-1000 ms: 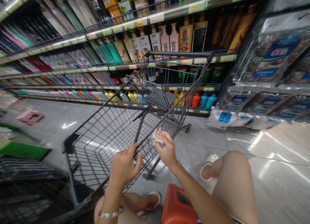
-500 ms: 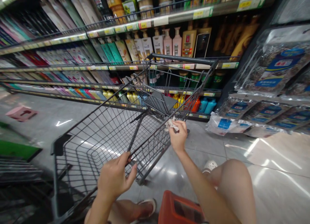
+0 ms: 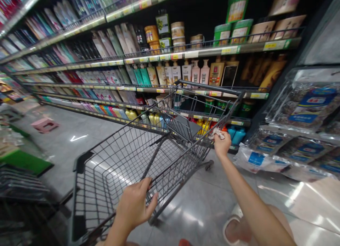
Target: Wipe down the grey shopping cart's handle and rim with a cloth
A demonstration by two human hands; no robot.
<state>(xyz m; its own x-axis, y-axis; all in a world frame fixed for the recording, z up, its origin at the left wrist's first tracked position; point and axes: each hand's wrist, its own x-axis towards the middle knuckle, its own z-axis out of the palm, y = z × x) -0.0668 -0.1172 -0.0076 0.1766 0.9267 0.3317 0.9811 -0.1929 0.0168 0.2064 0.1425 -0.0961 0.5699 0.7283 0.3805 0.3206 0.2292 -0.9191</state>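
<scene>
A grey wire shopping cart (image 3: 117, 146) stands before me at an angle, its basket bare inside and its handle toward the shelves. My left hand (image 3: 136, 203) is wrapped over the near top rim of the basket, thumb on the outer side. Farther along that same rim, close to the handle end, my right hand (image 3: 222, 142) is closed on a crumpled whitish cloth (image 3: 216, 133). The cloth lies against the rim; part of it is hidden under my fingers.
Shelves (image 3: 193, 54) of bottles and jars run along the far side. Bagged goods (image 3: 310, 104) hang at the right. On the floor at left stand a pink stool (image 3: 45, 124) and a green stand (image 3: 26, 160). A bit of something red (image 3: 184, 242) shows at the bottom edge.
My right hand has moved with the cloth along the rim, away from me toward the handle end. My left hand stays on the rim. The view has tilted up, showing more shelf.
</scene>
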